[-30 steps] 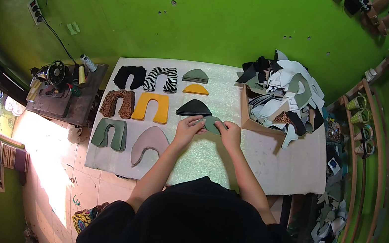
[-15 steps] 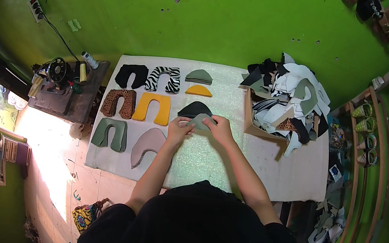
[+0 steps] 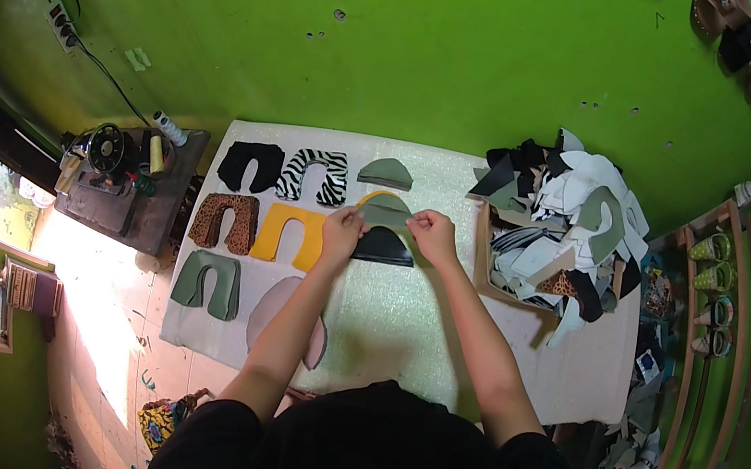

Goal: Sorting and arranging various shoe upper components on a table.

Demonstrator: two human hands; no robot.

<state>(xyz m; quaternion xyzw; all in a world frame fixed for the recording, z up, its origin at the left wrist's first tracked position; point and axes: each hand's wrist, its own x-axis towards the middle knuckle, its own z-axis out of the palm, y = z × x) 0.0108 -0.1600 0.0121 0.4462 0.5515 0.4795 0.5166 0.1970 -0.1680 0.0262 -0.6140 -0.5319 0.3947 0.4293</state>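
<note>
My left hand (image 3: 343, 231) and my right hand (image 3: 433, 235) each pinch one end of a grey-green half-moon material piece (image 3: 388, 210). It is held above the table, between a yellow half-moon piece (image 3: 372, 195), which it partly covers, and a black half-moon stack (image 3: 383, 246) just nearer to me. Farther back lies a grey-green half-moon stack (image 3: 387, 172). To the left are U-shaped stacks: black (image 3: 250, 167), zebra-striped (image 3: 313, 177), leopard-print (image 3: 224, 222), yellow (image 3: 289, 234) and green (image 3: 208, 284). My left forearm partly hides a pinkish-grey curved piece (image 3: 272, 309).
A cardboard box (image 3: 503, 288) heaped with offcuts stands on the right of the white-covered table (image 3: 521, 363). Left of the table is a sewing machine (image 3: 107, 149) on its stand. A wooden rack (image 3: 740, 318) with sandals is at the right, near scraps on the floor (image 3: 622, 466).
Both hands have carried the grey-green half-moon piece away from me, from over the near edge of the black stack to its far side, now overlapping the yellow piece. The view has tilted slightly.
</note>
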